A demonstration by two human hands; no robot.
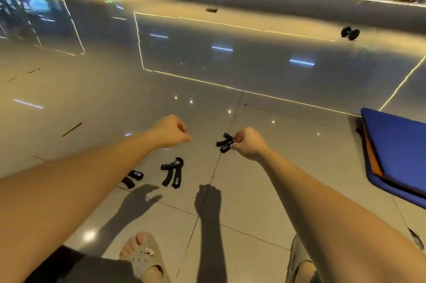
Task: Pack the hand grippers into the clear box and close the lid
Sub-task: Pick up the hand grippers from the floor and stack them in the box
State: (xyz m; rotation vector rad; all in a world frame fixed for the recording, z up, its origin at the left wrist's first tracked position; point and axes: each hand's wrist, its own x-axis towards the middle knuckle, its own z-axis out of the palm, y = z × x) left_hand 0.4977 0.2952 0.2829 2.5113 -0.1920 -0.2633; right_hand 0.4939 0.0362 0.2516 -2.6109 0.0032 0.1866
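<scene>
My right hand (247,143) grips a black hand gripper (224,143) above the glossy tiled floor, its handles sticking out to the left of my fist. My left hand (171,130) is stretched forward with curled fingers and holds nothing. A second black hand gripper (173,174) lies on the floor below and between my hands. A third black hand gripper (133,178) lies to its left, partly hidden behind my left forearm. No clear box appears in this view.
A blue mat with an orange layer (396,156) lies at the right edge. A black dumbbell (350,33) sits far back right and a small dark object (211,10) far back centre. My sandalled feet (145,257) stand at the bottom.
</scene>
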